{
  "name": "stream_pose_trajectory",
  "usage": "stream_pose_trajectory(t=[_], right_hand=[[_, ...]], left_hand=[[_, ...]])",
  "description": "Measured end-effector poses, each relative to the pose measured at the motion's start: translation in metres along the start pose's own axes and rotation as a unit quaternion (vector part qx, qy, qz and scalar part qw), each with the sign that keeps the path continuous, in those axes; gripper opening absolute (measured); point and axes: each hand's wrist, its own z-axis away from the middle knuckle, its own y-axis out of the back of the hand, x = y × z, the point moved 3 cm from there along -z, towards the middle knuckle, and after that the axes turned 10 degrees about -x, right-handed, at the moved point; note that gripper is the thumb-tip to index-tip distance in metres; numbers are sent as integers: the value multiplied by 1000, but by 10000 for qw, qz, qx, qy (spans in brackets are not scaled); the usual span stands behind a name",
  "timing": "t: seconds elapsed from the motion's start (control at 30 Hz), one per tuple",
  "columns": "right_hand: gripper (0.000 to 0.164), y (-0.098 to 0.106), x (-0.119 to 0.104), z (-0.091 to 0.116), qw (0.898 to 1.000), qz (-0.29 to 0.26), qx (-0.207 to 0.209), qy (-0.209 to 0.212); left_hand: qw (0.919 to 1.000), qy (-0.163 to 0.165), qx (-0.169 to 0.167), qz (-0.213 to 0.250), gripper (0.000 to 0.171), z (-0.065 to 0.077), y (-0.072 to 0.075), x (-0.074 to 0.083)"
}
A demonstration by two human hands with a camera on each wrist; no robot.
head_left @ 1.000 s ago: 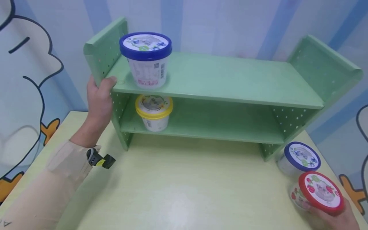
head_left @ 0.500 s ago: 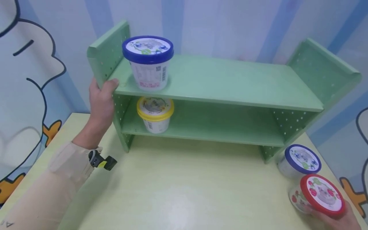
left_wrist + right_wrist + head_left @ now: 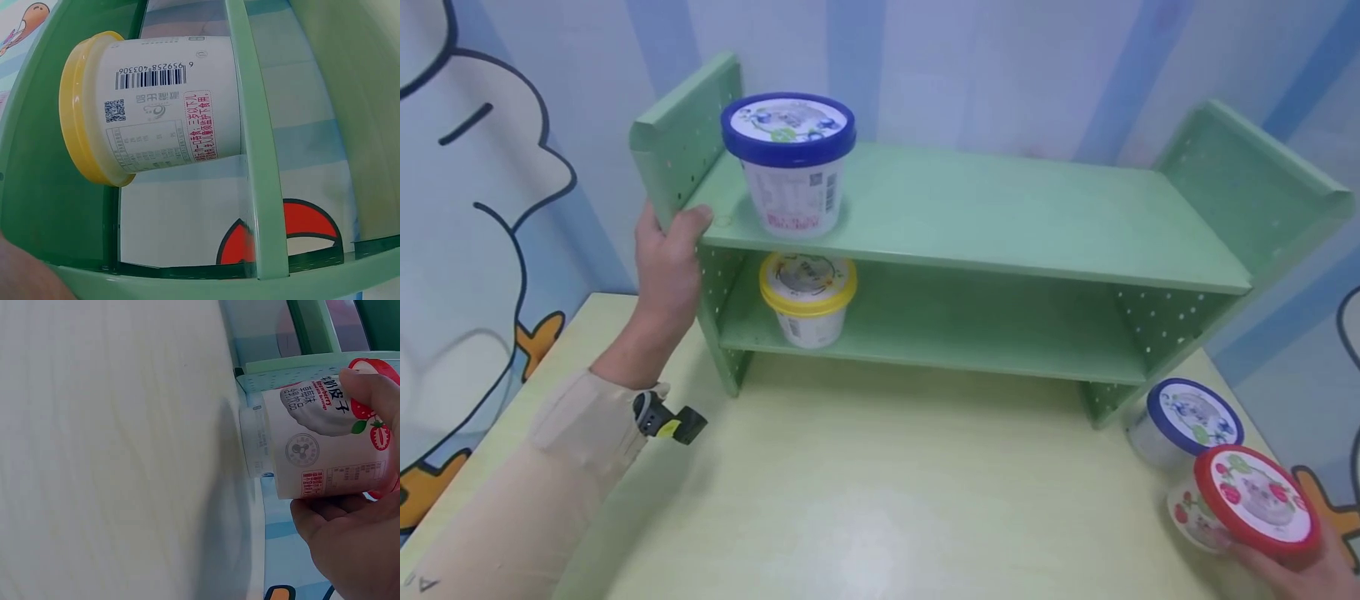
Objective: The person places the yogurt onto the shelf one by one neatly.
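Observation:
My left hand [image 3: 667, 258] grips the left end of a green two-tier shelf [image 3: 970, 208], thumb over the upper board's corner. Only a bit of that hand [image 3: 28, 275] shows in the left wrist view. A blue-lidded tub [image 3: 793, 196] stands on the upper board's left. Below it, on the lower board, is a yellow-lidded tub [image 3: 808, 327], its barcode side facing the left wrist camera. At the right, my right hand [image 3: 1318, 571] holds a red-lidded strawberry tub [image 3: 1262, 500], thumb on one side and fingers on the other. Whether its base touches the table cannot be told.
A second blue-lidded tub [image 3: 1195, 415] stands on the pale table [image 3: 880, 483] beside the shelf's right foot, just behind the red-lidded one. Behind the shelf rises a blue-striped wall [image 3: 970, 75] with cartoon drawings. A small black device [image 3: 666, 421] sits on my left wrist.
The head view has shifted slightly. The red-lidded tub and my right hand have moved a little relative to the blue-lidded tub beside them. My left hand keeps its grip on the shelf.

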Motion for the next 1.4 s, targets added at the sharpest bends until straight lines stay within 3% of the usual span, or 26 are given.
stream_pose_trajectory(t=[0.23,0.53,0.7,1.4], right_hand=[[94,0,-5,-3,9984,24,-122,556],[109,-3,-13,-1,9992,-311,-250,-25],[99,-6,-20,2,9974,-524,-455,199],[94,-9,-28,9,9974,-395,-204,570]], left_hand=[[10000,25,6,-22,34,0,1,0],[10000,-9,45,-22,30,1,0,-1],[10000,-92,27,27,28,0,-1,0],[9999,-36,4,-98,29,1,-1,0]])
